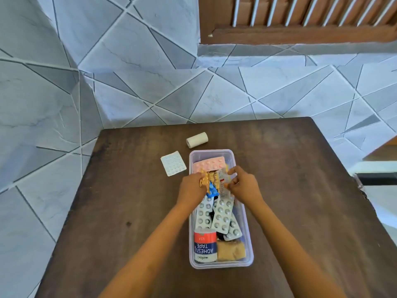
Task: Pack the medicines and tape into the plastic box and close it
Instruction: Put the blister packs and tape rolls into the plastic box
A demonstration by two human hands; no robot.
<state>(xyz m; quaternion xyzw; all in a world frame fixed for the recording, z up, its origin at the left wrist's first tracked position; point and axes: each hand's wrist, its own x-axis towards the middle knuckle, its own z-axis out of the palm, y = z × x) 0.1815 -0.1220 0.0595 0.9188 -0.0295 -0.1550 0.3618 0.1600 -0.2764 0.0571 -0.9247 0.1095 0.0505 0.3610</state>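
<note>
A clear plastic box (249,244) stands open on the dark wooden table (133,211). It holds silver blister strips (222,214), a pink strip (211,163), an adhesive tape tin (205,245) and a tan pad (231,250). Over the box's middle, my left hand (191,186) grips orange and blue blister strips (209,182). My right hand (242,186) pinches a silver strip (223,179) beside them. A white blister sheet (173,163) lies left of the box. A white tape roll (197,139) lies on its side behind the box.
The table stands in a corner of grey-tiled walls, with tiled floor to its left. A wooden window frame is up at the back right. Something white sits past the table's right edge. No lid is in view.
</note>
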